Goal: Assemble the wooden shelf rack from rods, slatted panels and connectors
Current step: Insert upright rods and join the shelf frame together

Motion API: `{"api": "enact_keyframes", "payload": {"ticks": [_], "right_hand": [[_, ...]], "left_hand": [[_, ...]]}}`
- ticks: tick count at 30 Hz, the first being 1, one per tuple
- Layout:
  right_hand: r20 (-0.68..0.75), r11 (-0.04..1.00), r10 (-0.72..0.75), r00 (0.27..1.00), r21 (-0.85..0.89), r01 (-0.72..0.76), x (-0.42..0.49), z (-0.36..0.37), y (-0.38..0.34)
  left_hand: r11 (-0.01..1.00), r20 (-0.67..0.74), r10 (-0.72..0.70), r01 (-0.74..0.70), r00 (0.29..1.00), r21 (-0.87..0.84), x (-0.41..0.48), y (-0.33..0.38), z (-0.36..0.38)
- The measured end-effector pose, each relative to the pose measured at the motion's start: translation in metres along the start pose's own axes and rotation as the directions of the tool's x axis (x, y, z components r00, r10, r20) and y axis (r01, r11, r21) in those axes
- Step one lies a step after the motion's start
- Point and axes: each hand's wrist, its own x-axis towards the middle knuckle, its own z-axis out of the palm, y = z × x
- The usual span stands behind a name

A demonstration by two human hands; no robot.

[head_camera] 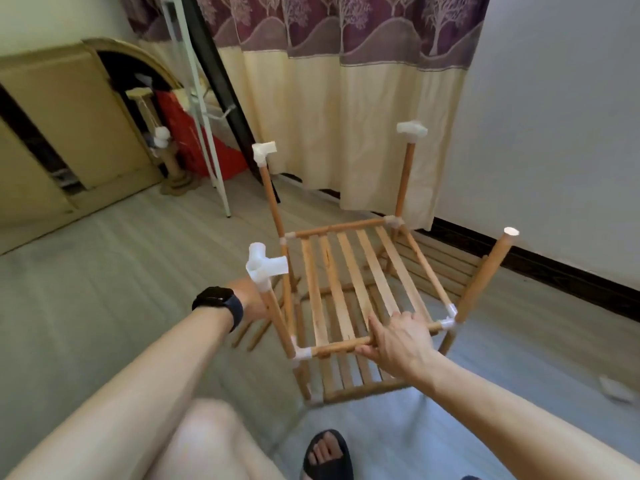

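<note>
1. I see the half-built rack (356, 296) standing on the floor (104, 271) in front of me, near the curtain (346, 116) and the wall, with two slatted tiers already joined by rods and white connectors.

2. My right hand (398, 344) is curled closed around the near horizontal rod (343, 346) of the upper slatted panel (349, 282). I judge that grip is there to steady the frame — the uprights lean a little and would wobble under any push.

3. My left hand (251, 301), smartwatch (220, 306) on the wrist, sits behind the near-left upright (275, 317). The fingers are hidden by the rod, so I cannot tell how far they are closed or whether they grip it.

4. That upright carries a white three-way connector (265, 266) on top. The two far uprights are capped too: far-left connector (264, 153), far-right connector (412, 129).

5. The near-right upright (485, 275) ends bare — no connector yet. I would guess that cap comes next, before the top rods and panel can go in.

6. Loose rods (254, 332) lie on the floor just left of the rack.
</note>
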Motion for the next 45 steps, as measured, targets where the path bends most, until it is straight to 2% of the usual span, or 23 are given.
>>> {"api": "enact_keyframes", "payload": {"ticks": [2, 4, 6, 8, 9, 11, 13, 14, 15, 17, 19, 23, 27, 30, 32, 34, 36, 38, 40, 42, 45], "right_hand": [[-0.020, 0.999, 0.023, 1.000, 0.033, -0.022, 0.004, -0.005, -0.024], [-0.055, 0.997, 0.036, 0.998, 0.064, -0.032, 0.007, -0.010, -0.046], [-0.085, 0.994, 0.045, 0.995, 0.099, -0.037, 0.009, -0.010, -0.060], [-0.099, 0.985, 0.053, 0.994, 0.171, -0.036, 0.010, -0.006, -0.065], [-0.105, 0.975, 0.050, 0.993, 0.220, -0.026, 0.010, -0.003, -0.064], [-0.093, 0.954, 0.031, 0.995, 0.300, -0.001, 0.007, 0.009, -0.056], [-0.047, 0.945, 0.005, 0.999, 0.328, 0.011, 0.002, 0.022, -0.044], [-0.026, 0.944, -0.003, 1.000, 0.331, 0.011, 0.000, 0.027, -0.039], [-0.011, 0.944, -0.011, 1.000, 0.329, 0.014, -0.002, 0.031, -0.035], [0.014, 0.946, -0.023, 1.000, 0.322, 0.018, -0.003, 0.033, -0.031], [0.040, 0.946, -0.041, 0.998, 0.324, 0.026, -0.002, 0.032, -0.027], [0.095, 0.936, -0.072, 0.993, 0.351, 0.034, 0.000, 0.027, -0.010], [0.246, 0.926, -0.168, 0.955, 0.370, 0.068, -0.008, -0.003, 0.014], [0.321, 0.856, -0.239, 0.916, 0.516, 0.042, -0.025, -0.035, 0.045], [0.316, 0.867, -0.265, 0.911, 0.492, 0.081, -0.040, -0.038, 0.071], [0.344, 0.889, -0.194, 0.919, 0.458, 0.017, -0.056, -0.027, 0.103], [0.375, 0.885, -0.065, 0.925, 0.450, -0.120, -0.066, -0.001, 0.140], [0.411, 0.841, 0.063, 0.910, 0.470, -0.270, -0.076, 0.038, 0.175], [0.440, 0.764, 0.173, 0.881, 0.504, -0.402, -0.084, 0.082, 0.203], [0.452, 0.697, 0.273, 0.849, 0.515, -0.499, -0.090, 0.129, 0.226], [0.473, 0.628, 0.418, 0.775, 0.466, -0.623, -0.096, 0.199, 0.249]], "left_hand": [[0.996, 0.045, 0.072, -0.075, 0.996, 0.048, 0.011, -0.026, 0.005], [0.991, 0.064, 0.082, -0.088, 0.995, 0.103, 0.002, -0.042, 0.008], [0.996, 0.149, 0.083, -0.088, 0.985, 0.024, -0.015, -0.044, 0.013], [0.990, 0.259, 0.059, -0.023, 0.964, -0.139, -0.027, -0.041, 0.026], [0.978, 0.248, 0.076, -0.025, 0.966, -0.206, -0.030, -0.037, 0.034], [0.940, 0.027, 0.156, -0.140, 0.987, -0.312, -0.024, -0.024, 0.055], [0.925, -0.225, 0.229, -0.283, 0.947, -0.252, -0.014, -0.002, 0.073], [0.929, -0.282, 0.270, -0.326, 0.921, -0.174, -0.008, 0.010, 0.081], [0.941, -0.264, 0.296, -0.327, 0.918, -0.081, -0.001, 0.020, 0.089], [0.955, -0.143, 0.295, -0.293, 0.945, 0.040, 0.014, 0.037, 0.107], [0.972, -0.055, 0.237, -0.235, 0.970, 0.028, 0.024, 0.046, 0.122], [0.976, -0.049, 0.218, -0.216, 0.975, 0.037, 0.036, 0.057, 0.124], [0.969, 0.059, 0.207, -0.213, 0.977, 0.125, 0.042, 0.063, 0.106], [0.947, 0.067, 0.252, -0.261, 0.965, 0.188, 0.044, 0.081, 0.075], [0.919, 0.067, 0.315, -0.322, 0.947, 0.229, 0.042, 0.105, 0.057], [0.821, 0.148, 0.424, -0.449, 0.893, 0.354, 0.042, 0.129, 0.050], [0.677, 0.241, 0.526, -0.574, 0.815, 0.461, 0.045, 0.149, 0.054], [0.587, 0.281, 0.604, -0.655, 0.746, 0.476, 0.048, 0.169, 0.068], [0.621, 0.240, 0.654, -0.690, 0.718, 0.372, 0.052, 0.194, 0.087], [0.703, 0.134, 0.653, -0.663, 0.745, 0.259, 0.062, 0.220, 0.103], [0.771, -0.015, 0.629, -0.622, 0.777, 0.135, 0.076, 0.258, 0.115]]}}
